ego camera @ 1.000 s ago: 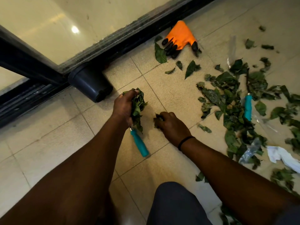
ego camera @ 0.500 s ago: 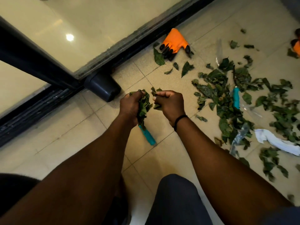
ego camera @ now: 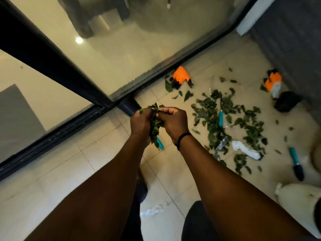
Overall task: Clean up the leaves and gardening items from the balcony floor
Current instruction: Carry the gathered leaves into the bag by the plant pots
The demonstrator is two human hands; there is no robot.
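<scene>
My left hand [ego camera: 141, 125] grips a bunch of green leaves [ego camera: 155, 125], and my right hand [ego camera: 174, 124] holds the same bunch from the other side, both raised above the floor. Scattered leaves [ego camera: 224, 117] cover the tiles to the right. A teal-handled tool [ego camera: 221, 118] lies among them. Below my hands another teal handle [ego camera: 160, 143] lies on the floor. A third teal-and-black tool [ego camera: 296, 163] lies far right. One orange glove [ego camera: 180, 77] rests by the door track, a second orange glove [ego camera: 272, 80] near the wall.
A glass sliding door with a black frame [ego camera: 52, 66] runs along the left. A dark pot [ego camera: 129, 105] lies on its side by the track. A white cloth [ego camera: 246, 151], clear plastic [ego camera: 152, 210], a black object [ego camera: 286, 101] and a white sack [ego camera: 300, 200] sit on the tiles.
My right hand lifted leaves from the floor and joined them to the bunch in my left hand. Both hands rose, and the view tilted up and widened to the right.
</scene>
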